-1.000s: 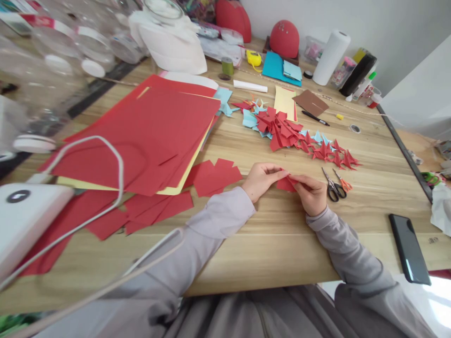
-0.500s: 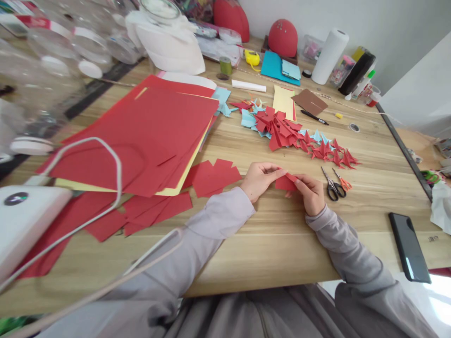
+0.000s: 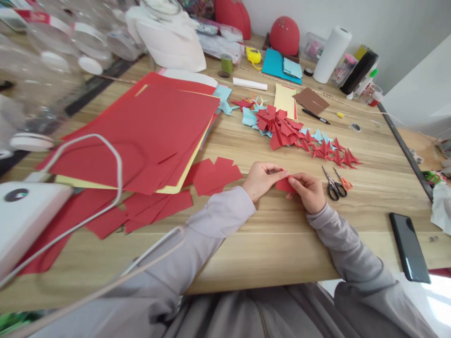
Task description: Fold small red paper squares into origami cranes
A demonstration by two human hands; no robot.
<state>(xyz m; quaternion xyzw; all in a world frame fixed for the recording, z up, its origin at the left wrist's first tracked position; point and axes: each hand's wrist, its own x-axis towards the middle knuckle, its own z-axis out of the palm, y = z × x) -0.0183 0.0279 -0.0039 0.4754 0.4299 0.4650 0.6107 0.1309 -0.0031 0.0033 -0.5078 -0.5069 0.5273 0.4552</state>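
Observation:
Between my two hands is a small red piece of paper (image 3: 283,186), partly covered by fingers. My left hand (image 3: 263,179) pinches its upper left edge with thumb and fingers. On the other side, my right hand (image 3: 308,191) grips it, the thumb pressed on the top edge close to the left thumb. Beyond the hands lies a heap of folded red paper pieces (image 3: 280,129), with pointed red paper cranes (image 3: 322,150) trailing to the right and some light blue ones among them. Loose red paper squares (image 3: 216,177) rest left of my left hand.
Large red sheets (image 3: 141,136) are stacked at left, near a white device (image 3: 30,220) with a looping cable. Black-handled scissors (image 3: 334,188) and orange-handled ones (image 3: 344,180) lie right of my hands. A phone (image 3: 409,246) sits near the right edge. Clear plastic bottles (image 3: 56,84) crowd the far left.
My right thumb and fingers have shifted left along the paper's top edge, closer to my left thumb. Less of the red paper shows now.

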